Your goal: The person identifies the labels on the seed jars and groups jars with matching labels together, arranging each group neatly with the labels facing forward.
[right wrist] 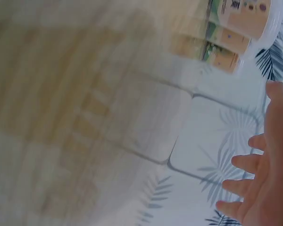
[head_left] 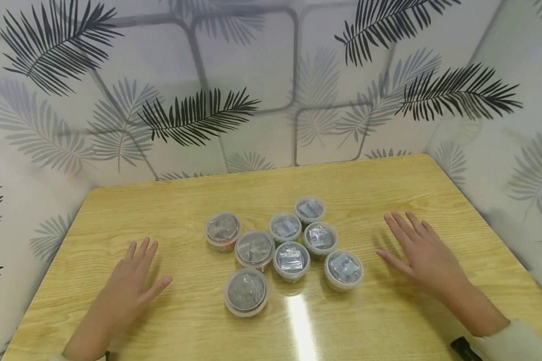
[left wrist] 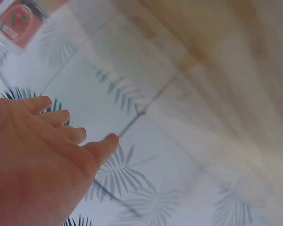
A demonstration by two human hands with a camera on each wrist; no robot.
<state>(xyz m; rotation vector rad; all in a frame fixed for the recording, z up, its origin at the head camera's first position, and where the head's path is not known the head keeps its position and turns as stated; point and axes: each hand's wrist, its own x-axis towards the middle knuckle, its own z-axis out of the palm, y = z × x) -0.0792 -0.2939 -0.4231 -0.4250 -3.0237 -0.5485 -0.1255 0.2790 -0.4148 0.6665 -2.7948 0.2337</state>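
a cluster of eight small round plastic cups (head_left: 280, 248) with clear lids sits near the middle of a light wooden table (head_left: 388, 321), the cups close together, several touching their neighbours. three on the left side are a little larger with darker contents, the nearest one (head_left: 246, 292) closest to the person; five on the right hold silvery wrapped pieces, the farthest one (head_left: 310, 209) toward the wall. the left hand (head_left: 128, 283) lies to the left of the cluster, fingers straight and spread, palm down over the table, holding nothing, apart from the cups. the right hand (head_left: 422, 253) lies to the right of the cluster in the same way, fingers straight and spread, empty, near the cup at the right end (head_left: 344, 269) but not touching it. whether the palms rest on the wood or hover just above it cannot be told. the wrist views are blurred, showing each hand's spread fingers (left wrist: 61, 117) (right wrist: 247, 162) against the leaf-patterned wall (head_left: 262, 75) that surrounds the table on three sides
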